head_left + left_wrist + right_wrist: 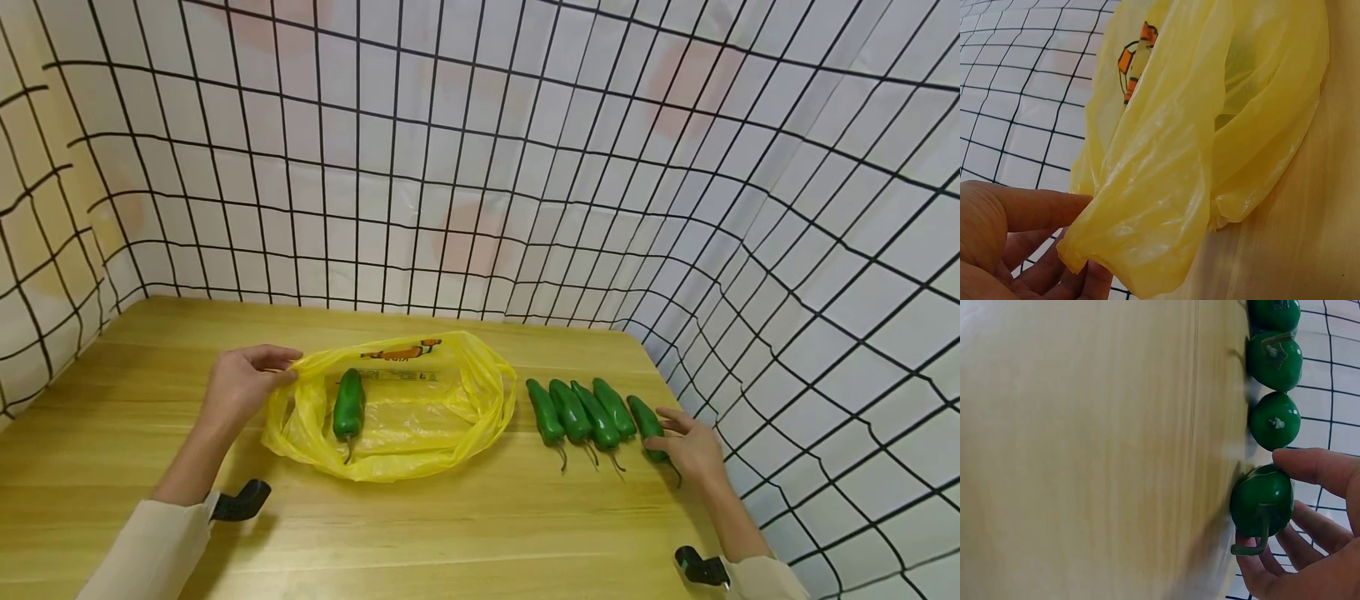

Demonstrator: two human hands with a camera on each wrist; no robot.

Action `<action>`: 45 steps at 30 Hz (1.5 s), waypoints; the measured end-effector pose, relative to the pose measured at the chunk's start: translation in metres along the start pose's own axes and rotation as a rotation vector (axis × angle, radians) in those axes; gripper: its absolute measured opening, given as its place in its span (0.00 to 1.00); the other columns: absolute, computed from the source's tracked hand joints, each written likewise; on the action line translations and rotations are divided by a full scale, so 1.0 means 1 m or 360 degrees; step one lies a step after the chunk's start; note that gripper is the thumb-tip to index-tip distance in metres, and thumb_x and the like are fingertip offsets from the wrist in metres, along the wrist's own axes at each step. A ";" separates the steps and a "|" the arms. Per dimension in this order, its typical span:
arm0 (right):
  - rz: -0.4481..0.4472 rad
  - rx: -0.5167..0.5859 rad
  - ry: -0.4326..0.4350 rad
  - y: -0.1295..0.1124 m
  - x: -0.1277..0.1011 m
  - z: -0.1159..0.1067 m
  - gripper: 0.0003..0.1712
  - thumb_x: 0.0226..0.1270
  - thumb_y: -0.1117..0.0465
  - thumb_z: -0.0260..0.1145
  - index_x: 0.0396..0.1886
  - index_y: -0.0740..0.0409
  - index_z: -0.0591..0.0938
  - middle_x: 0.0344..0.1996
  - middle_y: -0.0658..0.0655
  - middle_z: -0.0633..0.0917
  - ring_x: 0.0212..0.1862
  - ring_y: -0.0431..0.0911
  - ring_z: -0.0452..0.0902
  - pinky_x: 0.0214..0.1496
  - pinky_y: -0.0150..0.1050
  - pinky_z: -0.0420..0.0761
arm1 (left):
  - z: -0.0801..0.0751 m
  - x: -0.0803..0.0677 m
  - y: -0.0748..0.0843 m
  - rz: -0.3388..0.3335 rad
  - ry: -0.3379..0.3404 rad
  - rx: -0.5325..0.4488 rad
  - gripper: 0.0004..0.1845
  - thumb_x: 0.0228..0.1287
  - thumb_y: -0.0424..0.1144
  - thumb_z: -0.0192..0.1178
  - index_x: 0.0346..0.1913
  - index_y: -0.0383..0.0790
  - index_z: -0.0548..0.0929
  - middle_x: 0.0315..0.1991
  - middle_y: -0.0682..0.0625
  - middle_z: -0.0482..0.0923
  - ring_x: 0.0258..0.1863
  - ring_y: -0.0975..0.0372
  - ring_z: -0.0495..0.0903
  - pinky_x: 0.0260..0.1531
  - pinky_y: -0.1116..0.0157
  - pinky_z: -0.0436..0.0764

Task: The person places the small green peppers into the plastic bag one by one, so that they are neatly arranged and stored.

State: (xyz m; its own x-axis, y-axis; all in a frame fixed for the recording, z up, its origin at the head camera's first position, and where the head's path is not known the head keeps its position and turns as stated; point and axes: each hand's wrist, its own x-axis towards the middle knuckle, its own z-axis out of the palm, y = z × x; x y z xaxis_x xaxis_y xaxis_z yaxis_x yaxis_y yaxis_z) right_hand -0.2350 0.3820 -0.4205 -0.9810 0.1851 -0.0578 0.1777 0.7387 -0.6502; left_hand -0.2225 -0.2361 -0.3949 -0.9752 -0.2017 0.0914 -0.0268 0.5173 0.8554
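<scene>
Wooden table inside a wire grid: our right hand closes thumb and fingers around the rightmost pepper, stem toward us. Our left hand pinches the yellow bag rim, holding it open left of the pepper row.

A pale wooden table with visible grain fills the lower part of the head view. A white sheet with faint peach blotches hangs behind it and on both sides, overlaid by a black wire grid that wraps round the table's back and side edges. The light is even and soft.
</scene>
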 end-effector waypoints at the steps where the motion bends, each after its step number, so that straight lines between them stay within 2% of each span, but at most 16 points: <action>1: 0.0001 -0.0008 0.0005 0.000 0.000 0.000 0.43 0.64 0.57 0.72 0.76 0.63 0.67 0.69 0.75 0.71 0.69 0.70 0.65 0.63 0.62 0.75 | 0.000 0.000 0.000 0.0007 -0.0004 0.0005 0.16 0.67 0.33 0.66 0.57 0.34 0.85 0.49 0.37 0.85 0.45 0.53 0.79 0.31 0.73 0.77; 9: 0.0010 -0.0059 0.0064 -0.004 -0.001 0.003 0.41 0.64 0.57 0.73 0.74 0.63 0.70 0.66 0.75 0.74 0.61 0.68 0.73 0.54 0.56 0.80 | -0.001 -0.001 0.001 0.0049 -0.0006 0.0031 0.16 0.67 0.34 0.65 0.56 0.34 0.86 0.48 0.37 0.86 0.43 0.56 0.80 0.31 0.71 0.78; 18: -0.0009 -0.0032 0.0079 -0.009 -0.002 0.003 0.37 0.66 0.58 0.70 0.72 0.64 0.71 0.66 0.74 0.75 0.68 0.70 0.65 0.59 0.60 0.77 | -0.001 -0.002 -0.001 0.0036 -0.0014 0.0004 0.16 0.67 0.33 0.65 0.56 0.34 0.86 0.49 0.36 0.85 0.46 0.51 0.81 0.32 0.72 0.78; 24: -0.0004 0.0003 0.0094 -0.020 -0.001 -0.003 0.36 0.69 0.57 0.67 0.74 0.62 0.69 0.68 0.73 0.73 0.67 0.70 0.66 0.59 0.61 0.77 | -0.002 -0.001 -0.001 0.0026 -0.0021 0.0030 0.16 0.67 0.34 0.65 0.57 0.34 0.85 0.49 0.37 0.86 0.45 0.53 0.79 0.32 0.71 0.77; 35: -0.0050 0.0072 0.0111 -0.058 -0.001 -0.012 0.37 0.69 0.56 0.68 0.75 0.58 0.70 0.69 0.70 0.74 0.71 0.68 0.62 0.60 0.60 0.76 | -0.002 0.000 0.000 0.0009 -0.0019 0.0023 0.16 0.68 0.34 0.65 0.57 0.34 0.85 0.50 0.37 0.86 0.45 0.53 0.79 0.32 0.71 0.78; 43: -0.0160 0.0136 0.0063 -0.088 -0.002 -0.005 0.36 0.70 0.57 0.68 0.75 0.58 0.70 0.69 0.70 0.73 0.72 0.66 0.63 0.59 0.57 0.79 | -0.001 0.000 0.002 -0.0006 -0.0026 0.0001 0.16 0.68 0.34 0.65 0.57 0.34 0.85 0.50 0.37 0.85 0.46 0.52 0.79 0.31 0.71 0.78; 45: -0.0186 0.0156 0.0057 -0.094 -0.001 -0.002 0.35 0.70 0.58 0.68 0.75 0.58 0.70 0.69 0.70 0.74 0.70 0.65 0.66 0.59 0.56 0.80 | -0.001 -0.001 0.002 0.0000 -0.0026 0.0003 0.16 0.68 0.34 0.65 0.57 0.34 0.85 0.50 0.37 0.85 0.45 0.52 0.79 0.31 0.71 0.78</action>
State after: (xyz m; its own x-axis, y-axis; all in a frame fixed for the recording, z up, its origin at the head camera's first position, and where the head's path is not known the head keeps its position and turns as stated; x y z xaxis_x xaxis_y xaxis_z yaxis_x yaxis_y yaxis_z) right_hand -0.2502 0.3133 -0.3576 -0.9909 0.1256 0.0485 0.0522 0.6902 -0.7217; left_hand -0.2216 -0.2358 -0.3928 -0.9786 -0.1881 0.0832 -0.0271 0.5188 0.8545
